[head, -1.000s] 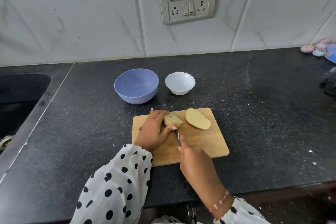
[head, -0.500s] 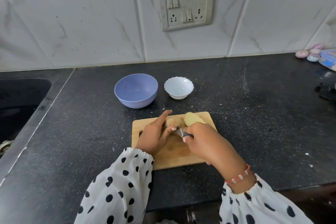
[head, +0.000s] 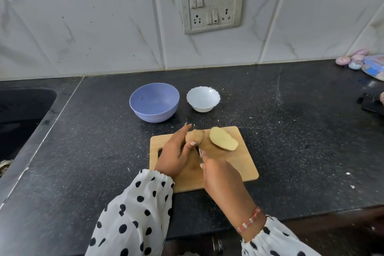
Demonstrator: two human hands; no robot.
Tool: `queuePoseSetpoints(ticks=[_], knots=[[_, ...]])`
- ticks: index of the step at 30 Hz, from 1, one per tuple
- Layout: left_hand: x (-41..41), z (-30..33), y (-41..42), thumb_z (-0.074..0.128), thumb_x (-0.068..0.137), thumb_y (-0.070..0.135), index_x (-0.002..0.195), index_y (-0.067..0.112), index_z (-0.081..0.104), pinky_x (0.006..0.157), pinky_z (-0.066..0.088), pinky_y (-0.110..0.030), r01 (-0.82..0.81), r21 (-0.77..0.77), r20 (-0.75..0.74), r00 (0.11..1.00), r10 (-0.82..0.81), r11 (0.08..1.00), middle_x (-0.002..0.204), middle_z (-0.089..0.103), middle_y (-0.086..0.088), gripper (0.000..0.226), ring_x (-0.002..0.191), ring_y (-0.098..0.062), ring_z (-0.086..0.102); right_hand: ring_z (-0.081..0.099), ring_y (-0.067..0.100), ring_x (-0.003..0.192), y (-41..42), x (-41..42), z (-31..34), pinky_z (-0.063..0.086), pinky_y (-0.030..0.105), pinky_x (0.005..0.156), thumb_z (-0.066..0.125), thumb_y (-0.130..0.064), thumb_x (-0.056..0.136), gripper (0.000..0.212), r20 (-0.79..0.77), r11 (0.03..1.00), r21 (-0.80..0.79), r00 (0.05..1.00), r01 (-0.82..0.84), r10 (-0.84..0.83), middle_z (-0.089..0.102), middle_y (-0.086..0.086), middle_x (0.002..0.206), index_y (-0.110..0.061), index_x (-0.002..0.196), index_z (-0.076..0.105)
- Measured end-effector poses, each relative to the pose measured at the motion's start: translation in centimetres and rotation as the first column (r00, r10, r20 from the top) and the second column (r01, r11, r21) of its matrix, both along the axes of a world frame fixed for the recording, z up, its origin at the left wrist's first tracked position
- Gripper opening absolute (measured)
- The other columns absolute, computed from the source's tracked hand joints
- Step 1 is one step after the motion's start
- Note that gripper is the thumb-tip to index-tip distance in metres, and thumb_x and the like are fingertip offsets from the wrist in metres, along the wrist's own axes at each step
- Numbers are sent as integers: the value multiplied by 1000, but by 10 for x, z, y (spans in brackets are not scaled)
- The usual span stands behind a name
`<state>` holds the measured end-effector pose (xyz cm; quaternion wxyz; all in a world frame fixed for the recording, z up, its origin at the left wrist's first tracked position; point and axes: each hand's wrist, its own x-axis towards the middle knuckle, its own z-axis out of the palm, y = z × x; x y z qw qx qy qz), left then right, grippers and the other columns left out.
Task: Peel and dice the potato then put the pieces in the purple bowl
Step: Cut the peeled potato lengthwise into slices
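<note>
Two potato halves (head: 223,141), two bowls (head: 154,102), one cutting board (head: 239,164)

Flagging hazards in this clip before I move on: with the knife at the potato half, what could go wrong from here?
1. The left hand pinches a small potato half, its thumb right beside the knife blade; a slip could nick it.
2. The other potato half lies loose near the cutting board far edge and could get knocked off.
3. The purple bowl holds no pieces yet.
</note>
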<state>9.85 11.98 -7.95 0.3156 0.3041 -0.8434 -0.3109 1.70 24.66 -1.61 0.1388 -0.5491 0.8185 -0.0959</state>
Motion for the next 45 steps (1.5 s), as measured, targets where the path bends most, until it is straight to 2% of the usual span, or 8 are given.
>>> queuePoseSetpoints(ticks=[4,11,15,21,26,32,38,45], knots=[[0,0,-2,36,88,52,137,15,38,100,20,-3,11,-40,-45,999,-12,999,137,37,-1,61,122,-1,34,61,21,95,0,1,-10,39,27,65,36,-20,101,45,-19,996,-83,1000,-21,20,62,6,107,-18,144,24],[-6,14,4,51,86,35,114,9,59,87,36,-13,-15,-265,-87,996,-9,964,100,57,-3,39,94,-8,49,61,25,96,3,11,-23,45,31,71,35,-9,98,54,-124,995,-51,989,-91,84,61,10,110,-10,147,13],[-4,10,9,54,84,33,105,8,63,82,35,-10,-58,-265,-118,993,27,962,90,55,1,33,85,-7,46,61,26,93,7,7,-30,35,30,65,33,-7,97,57,-165,990,-71,980,-125,111,60,11,108,-12,149,12],[-9,17,6,60,77,35,98,13,67,74,36,-11,-82,-171,-153,987,56,982,74,41,21,31,70,-1,41,62,24,87,3,-11,-29,36,29,61,35,-15,99,52,-150,978,-126,978,-167,148,63,6,100,-21,148,17],[-13,20,3,68,71,28,94,17,70,71,37,-9,-101,-76,-161,983,88,992,72,51,11,25,72,-4,49,61,26,87,1,-37,-18,44,35,67,31,-31,101,43,-132,962,-123,965,-245,229,64,7,99,-30,144,27],[-15,28,-2,68,70,30,91,25,68,76,45,-22,-72,24,-181,981,75,997,79,62,5,22,79,-12,57,61,26,90,-4,-36,-9,48,34,71,35,-30,100,43,-34,972,-115,979,-205,202,65,10,103,-29,143,32],[-10,17,2,72,77,23,100,10,66,77,40,-8,-188,-66,-201,964,172,980,89,58,2,28,83,0,52,60,26,99,-11,-22,-7,47,34,75,36,-25,100,43,-20,983,-138,993,-119,118,64,9,110,-25,143,33],[-5,13,10,70,72,31,92,13,68,70,44,-10,-198,1,-290,938,190,980,79,59,7,27,78,-4,56,60,22,94,-3,-17,-19,44,30,68,34,-28,101,44,36,979,-177,993,-102,110,64,7,106,-25,145,29]])
